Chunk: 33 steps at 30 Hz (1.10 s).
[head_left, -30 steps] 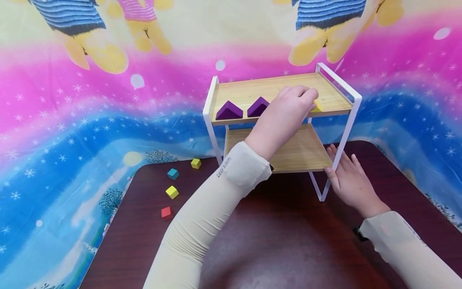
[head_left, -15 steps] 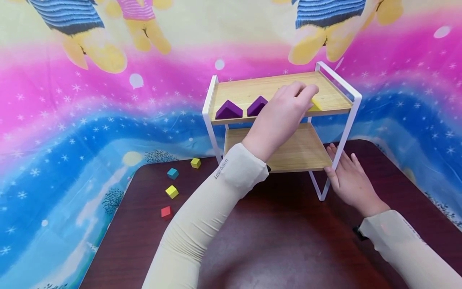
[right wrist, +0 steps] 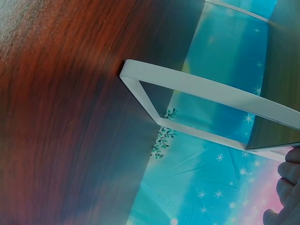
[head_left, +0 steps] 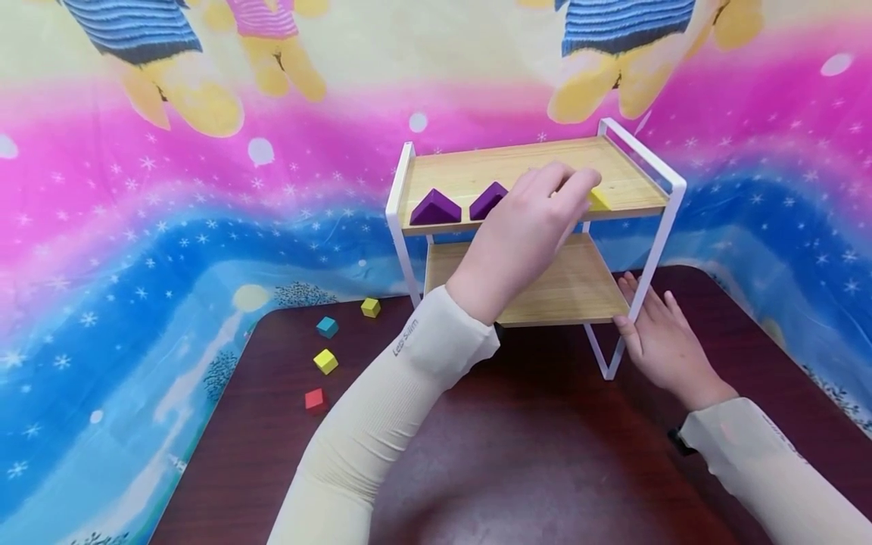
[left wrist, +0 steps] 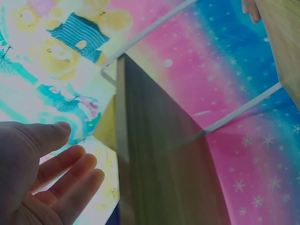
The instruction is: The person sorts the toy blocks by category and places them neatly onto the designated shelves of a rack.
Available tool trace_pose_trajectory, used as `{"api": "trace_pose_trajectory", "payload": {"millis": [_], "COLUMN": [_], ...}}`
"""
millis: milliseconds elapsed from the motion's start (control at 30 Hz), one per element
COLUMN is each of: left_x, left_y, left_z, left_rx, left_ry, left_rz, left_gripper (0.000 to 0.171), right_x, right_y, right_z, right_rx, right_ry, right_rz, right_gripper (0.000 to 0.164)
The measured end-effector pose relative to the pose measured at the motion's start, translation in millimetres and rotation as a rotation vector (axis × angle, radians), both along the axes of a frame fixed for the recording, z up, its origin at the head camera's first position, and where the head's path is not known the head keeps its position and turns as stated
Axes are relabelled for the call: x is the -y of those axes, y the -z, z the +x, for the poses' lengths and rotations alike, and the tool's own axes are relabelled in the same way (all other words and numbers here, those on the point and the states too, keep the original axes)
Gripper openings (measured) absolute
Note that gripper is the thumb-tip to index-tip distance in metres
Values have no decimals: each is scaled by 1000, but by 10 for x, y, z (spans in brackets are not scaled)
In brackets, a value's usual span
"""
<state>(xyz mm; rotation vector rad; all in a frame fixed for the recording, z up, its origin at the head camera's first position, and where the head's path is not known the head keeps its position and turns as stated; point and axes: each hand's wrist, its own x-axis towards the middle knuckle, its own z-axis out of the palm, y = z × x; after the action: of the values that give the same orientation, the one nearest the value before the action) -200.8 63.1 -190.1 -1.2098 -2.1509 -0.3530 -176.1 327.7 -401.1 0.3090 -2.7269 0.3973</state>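
Observation:
My left hand [head_left: 524, 231] is over the front edge of the rack's top shelf [head_left: 470, 170]. A yellow triangular block [head_left: 598, 199] stands by its fingertips, partly hidden behind them in the head view. In the left wrist view, thumb and fingers [left wrist: 75, 176] are parted with nothing between them, and the yellow block sits a short gap away on the shelf edge. Two purple triangular blocks, one farther left [head_left: 436, 210] and one partly behind my wrist [head_left: 487, 200], stand along the same edge. My right hand [head_left: 671, 348] rests straight-fingered against the rack's right white leg [head_left: 647, 276], thumb at the lower shelf's corner.
Small cubes lie on the dark wooden table [head_left: 545, 454] to the left: a red cube [head_left: 315, 401], a yellow cube [head_left: 325, 362], a teal cube [head_left: 328, 327] and another yellow cube [head_left: 371, 307]. The lower shelf [head_left: 565, 291] is below my left arm. A printed cloth [head_left: 327, 151] hangs behind.
My left hand and forearm have shifted slightly left and down, showing more of the yellow triangular block midway. My right hand and the rack stay as they were.

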Motion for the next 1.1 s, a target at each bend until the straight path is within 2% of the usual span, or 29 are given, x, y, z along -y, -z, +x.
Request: {"api": "trace_pose_trajectory", "payload": {"millis": [133, 267, 600, 900, 1100], "left_x": [58, 118, 277, 426, 536], "left_y": [24, 51, 170, 318, 446], "left_z": [66, 128, 250, 346, 373], "left_rx": [-14, -16, -28, -49, -28], "left_ry": [33, 37, -4, -2, -30], "left_rz": [28, 25, 13, 77, 92], "left_gripper": [34, 33, 34, 30, 30], "right_x": [-4, -6, 10, 10, 1], "right_y": [17, 32, 46, 40, 32], "right_z": [6, 9, 7, 10, -12], "right_rx": [-1, 1, 14, 16, -20], "right_ry": [5, 4, 9, 19, 2], "right_rz": [-2, -2, -2, 6, 1], "right_gripper": [65, 65, 66, 66, 64]}}
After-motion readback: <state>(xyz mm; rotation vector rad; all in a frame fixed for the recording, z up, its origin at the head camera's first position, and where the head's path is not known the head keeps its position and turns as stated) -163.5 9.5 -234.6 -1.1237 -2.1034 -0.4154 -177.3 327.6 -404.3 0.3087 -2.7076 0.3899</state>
